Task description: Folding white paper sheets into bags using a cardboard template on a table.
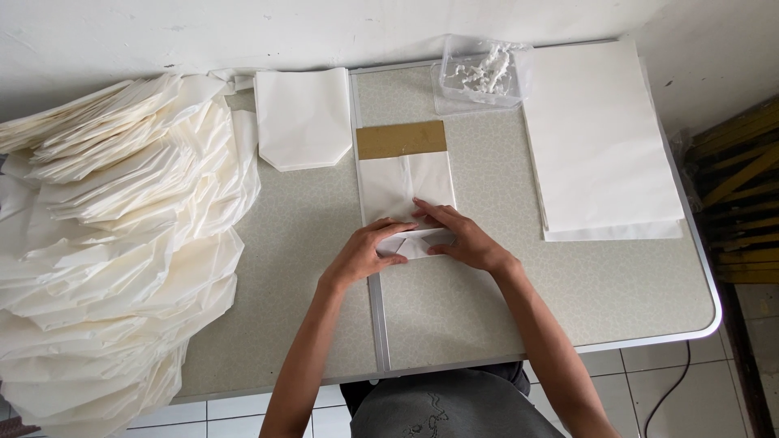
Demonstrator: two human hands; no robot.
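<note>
- At mid-tabletop point(487, 324), left hand point(361, 255) and right hand point(462, 235) press flat, fingers spread, on a folded white paper sheet point(406, 191).
- Nothing gripped; finished paper bags point(114, 243) lie left.

Table point(487, 316) bearing paper bags point(114, 243).

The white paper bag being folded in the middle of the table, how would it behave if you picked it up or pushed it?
The paper bag lies flat and creased under both hands, so it is probably light and floppy, sagging if lifted by one end. Pushed, it would likely slide easily on the smooth table. The folded bottom flaps may spring open.
</note>
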